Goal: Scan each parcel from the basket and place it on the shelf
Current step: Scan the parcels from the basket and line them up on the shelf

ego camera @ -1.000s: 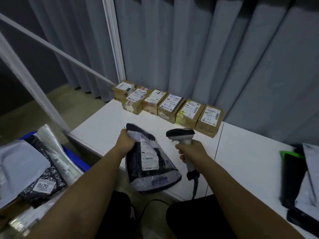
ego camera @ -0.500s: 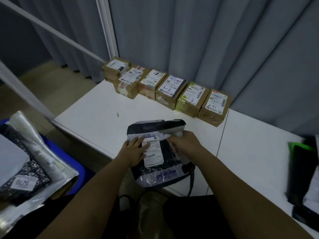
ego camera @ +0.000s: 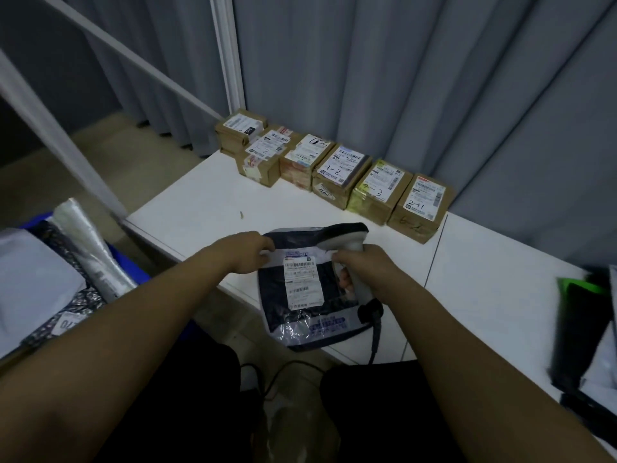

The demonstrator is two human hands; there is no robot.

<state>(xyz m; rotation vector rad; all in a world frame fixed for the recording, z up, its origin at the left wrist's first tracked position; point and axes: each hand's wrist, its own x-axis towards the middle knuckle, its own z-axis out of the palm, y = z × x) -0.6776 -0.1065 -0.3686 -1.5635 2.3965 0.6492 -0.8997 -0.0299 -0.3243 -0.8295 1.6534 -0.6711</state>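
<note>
Dark poly-mailer parcel (ego camera: pixel 314 289) at lower centre, overhanging the white shelf (ego camera: pixel 207 202) edge, long axis toward the viewer; left hand (ego camera: pixel 247 252) pinches its upper-left corner, right hand (ego camera: pixel 364 272) curled round barcode scanner (ego camera: pixel 347 242) over its upper-right edge.

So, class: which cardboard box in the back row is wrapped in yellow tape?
The yellow-taped box, second from the right end, marked "4-3". The other boxes show mostly plain brown cardboard, including the end box beside it.

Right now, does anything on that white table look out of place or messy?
Mostly tidy. The dark mailer bag hangs over the table's near edge, and a small scrap lies alone on the bare surface. The cardboard boxes sit in a neat row.
</note>
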